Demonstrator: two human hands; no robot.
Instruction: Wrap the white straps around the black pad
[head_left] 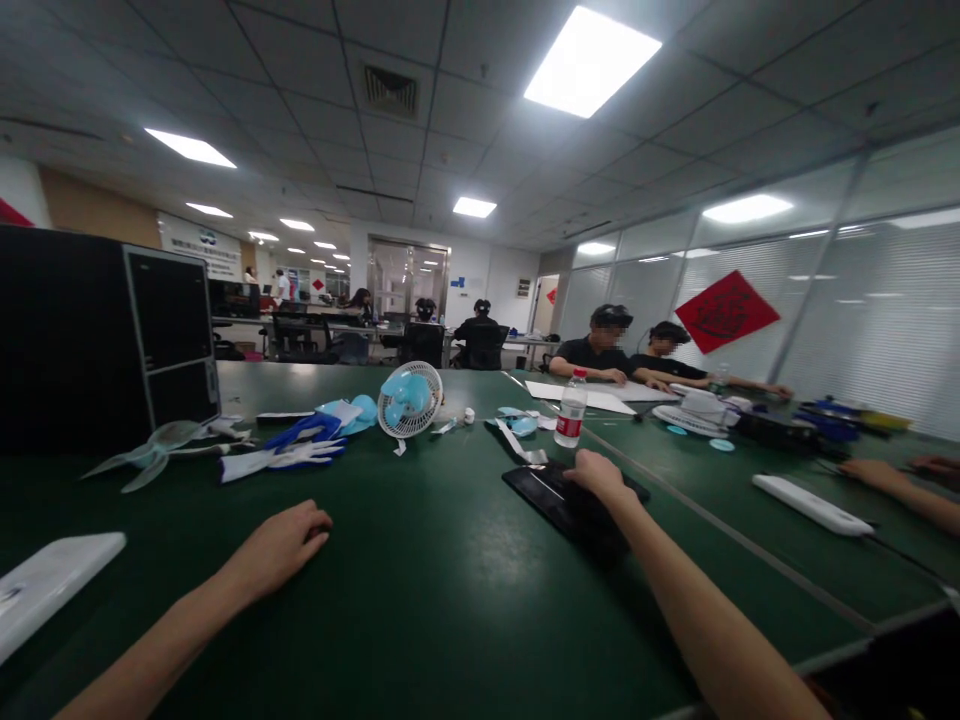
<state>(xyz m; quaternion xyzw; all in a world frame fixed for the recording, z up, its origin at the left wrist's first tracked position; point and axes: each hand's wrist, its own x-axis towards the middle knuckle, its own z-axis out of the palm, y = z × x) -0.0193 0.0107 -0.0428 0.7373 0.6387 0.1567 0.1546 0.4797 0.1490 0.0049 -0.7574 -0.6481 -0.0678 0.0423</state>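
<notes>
My left hand (pixel 286 540) rests on the green tabletop (pixel 420 600) with its fingers curled in; nothing shows in it. Farther right, my right hand (pixel 598 476) grips the upper part of a flat, black, pouch-like thing (pixel 551 497), its fingertips partly hidden. Just behind that hand stands an upright clear bottle (pixel 571 415) with a red cap and red label. A silvery strip (pixel 521 443) and light-blue pieces (pixel 517 420) lie beside the black thing. Beyond my left hand are white-and-blue gloves (pixel 289 455) and a small fan (pixel 409 400) with blue blades in a white grille.
A black computer case (pixel 105 340) stands at the left, with loose translucent fan blades (pixel 154 455) before it. A white panel (pixel 56 580) lies near left. On the right are a white power strip (pixel 814 503), white sheets (pixel 581 396), and co-workers' arms (pixel 900 485).
</notes>
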